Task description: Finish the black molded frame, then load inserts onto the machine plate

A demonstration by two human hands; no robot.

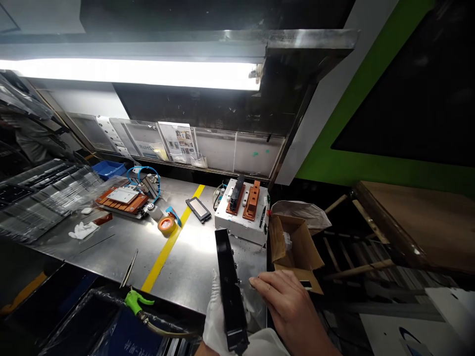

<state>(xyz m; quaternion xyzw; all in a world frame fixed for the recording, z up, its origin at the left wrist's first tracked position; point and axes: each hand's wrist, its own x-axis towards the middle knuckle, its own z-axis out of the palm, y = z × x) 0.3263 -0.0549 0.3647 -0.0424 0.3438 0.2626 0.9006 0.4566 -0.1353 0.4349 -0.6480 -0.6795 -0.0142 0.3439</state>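
My left hand [216, 316], in a white glove, holds a long black bar [230, 289] upright at the lower middle of the view. Small metal screws run along the bar's right edge. My right hand [285, 301] is bare and holds nothing. Its fingertips reach toward the bar's right side, very close to it, though I cannot tell if they touch. Both hands are at the front edge of a stainless steel workbench [185, 267].
A white fixture box [241, 212] with copper-coloured blocks stands ahead. Nearby are a small black-framed panel [198, 209], orange tape [166, 225], tweezers [129, 268] and a green air gun [135, 301]. A cardboard box [293, 252] sits right. Clear trays [44, 198] lie left.
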